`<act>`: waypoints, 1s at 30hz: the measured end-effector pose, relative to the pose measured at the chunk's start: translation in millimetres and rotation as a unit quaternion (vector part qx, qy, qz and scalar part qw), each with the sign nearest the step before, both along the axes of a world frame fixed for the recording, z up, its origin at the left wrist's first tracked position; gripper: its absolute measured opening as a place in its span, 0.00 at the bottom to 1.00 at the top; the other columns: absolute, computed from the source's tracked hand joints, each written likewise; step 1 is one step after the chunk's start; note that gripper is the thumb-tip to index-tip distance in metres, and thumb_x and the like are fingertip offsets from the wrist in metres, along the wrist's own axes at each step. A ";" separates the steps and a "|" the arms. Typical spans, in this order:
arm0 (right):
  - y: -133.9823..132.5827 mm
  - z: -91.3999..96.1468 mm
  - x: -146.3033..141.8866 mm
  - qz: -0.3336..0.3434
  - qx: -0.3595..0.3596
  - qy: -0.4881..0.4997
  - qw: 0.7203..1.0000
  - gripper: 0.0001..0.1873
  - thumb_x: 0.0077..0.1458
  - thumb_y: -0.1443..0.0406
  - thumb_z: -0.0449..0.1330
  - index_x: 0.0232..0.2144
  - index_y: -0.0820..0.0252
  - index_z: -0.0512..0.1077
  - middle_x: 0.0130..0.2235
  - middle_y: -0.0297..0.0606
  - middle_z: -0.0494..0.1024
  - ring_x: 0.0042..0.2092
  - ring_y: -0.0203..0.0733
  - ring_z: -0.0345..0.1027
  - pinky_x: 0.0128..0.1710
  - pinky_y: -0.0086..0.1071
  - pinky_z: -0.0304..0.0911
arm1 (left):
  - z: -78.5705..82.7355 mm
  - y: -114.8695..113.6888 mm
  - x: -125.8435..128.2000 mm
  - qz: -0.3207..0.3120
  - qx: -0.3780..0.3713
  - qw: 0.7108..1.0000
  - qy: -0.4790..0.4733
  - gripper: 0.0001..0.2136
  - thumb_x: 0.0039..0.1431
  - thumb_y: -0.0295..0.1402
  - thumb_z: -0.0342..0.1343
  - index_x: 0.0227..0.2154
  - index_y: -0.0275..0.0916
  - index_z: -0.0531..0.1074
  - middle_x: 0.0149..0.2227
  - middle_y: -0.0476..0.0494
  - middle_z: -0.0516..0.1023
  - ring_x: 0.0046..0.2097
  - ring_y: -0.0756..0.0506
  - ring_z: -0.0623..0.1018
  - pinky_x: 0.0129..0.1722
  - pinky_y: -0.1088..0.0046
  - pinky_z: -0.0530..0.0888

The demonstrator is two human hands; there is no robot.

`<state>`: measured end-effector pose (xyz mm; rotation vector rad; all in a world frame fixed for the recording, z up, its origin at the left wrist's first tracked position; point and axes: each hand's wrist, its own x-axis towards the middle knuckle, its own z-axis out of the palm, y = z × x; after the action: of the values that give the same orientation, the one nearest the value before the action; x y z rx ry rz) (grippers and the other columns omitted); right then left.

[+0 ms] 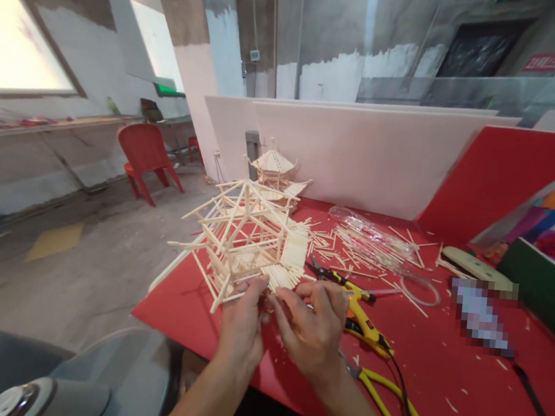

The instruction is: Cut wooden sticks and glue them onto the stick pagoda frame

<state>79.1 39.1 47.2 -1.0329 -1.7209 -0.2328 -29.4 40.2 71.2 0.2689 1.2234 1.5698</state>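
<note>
Watching over this person's shoulder: both hands are up against the near edge of a stick model (246, 234), a tangle of pale wooden sticks with a little slatted panel on its right side. It sits on the left corner of the red bench (438, 371) and part of the frame pokes out past the edge. The left hand (242, 325) is curled in, thumb and fingers closed on one of the model's lower sticks. The right hand (313, 331) is right beside it and touching it at the fingertips. Its fingers are pulled together in a tight pinch at the bottom of the slat panel, and I honestly can't tell whether there's anything between them, it's too small to see. Just behind the right hand lies a yellow glue gun (363, 320) with a black cord running off toward the near edge, and yellow-handled pliers (390, 394) lie by the right wrist. Further back on the bench there's a smaller finished pagoda (274, 167) right behind the model, a clear bag (372, 237) of sticks lying flat, and loose sticks (332, 246) scattered between it and the model. A clear ring (420, 290) sits near the bag. White boards (360, 154) stand along the back of the bench with a red board (493, 181) leaning at the right. Off to the left there's a red chair (146, 152) on the bare concrete floor.
</note>
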 end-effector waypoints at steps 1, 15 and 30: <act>0.2 -0.5 0.2 -0.001 -0.005 0.007 1.000 0.07 0.54 0.63 0.66 0.37 0.53 0.77 0.32 0.36 0.72 0.40 0.43 0.62 0.44 0.42 0.56 | 0.2 0.2 0.0 0.000 -0.001 1.000 0.002 0.12 0.40 0.32 0.67 0.25 0.36 0.69 0.20 0.52 0.71 0.21 0.54 0.69 0.16 0.82 0.58; 4.4 -3.2 -0.2 -0.013 -0.019 0.041 0.999 0.09 0.53 0.60 0.67 0.37 0.53 0.76 0.33 0.37 0.72 0.40 0.45 0.63 0.43 0.43 0.58 | 0.2 1.3 -1.0 -0.004 0.006 1.000 0.007 0.12 0.39 0.32 0.68 0.23 0.36 0.69 0.18 0.53 0.70 0.20 0.54 0.67 0.16 0.82 0.57; 2.1 -1.1 0.6 0.012 -0.016 0.021 1.000 0.02 0.53 0.64 0.66 0.32 0.50 0.77 0.31 0.35 0.70 0.39 0.43 0.61 0.43 0.41 0.56 | -1.3 1.0 -1.3 -0.006 0.011 1.000 -0.002 0.11 0.40 0.31 0.67 0.23 0.37 0.68 0.16 0.55 0.67 0.19 0.55 0.66 0.16 0.83 0.57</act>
<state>79.7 41.2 46.1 -1.0339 -1.7035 -0.1672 -30.8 41.2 69.9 0.2861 1.1992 1.5738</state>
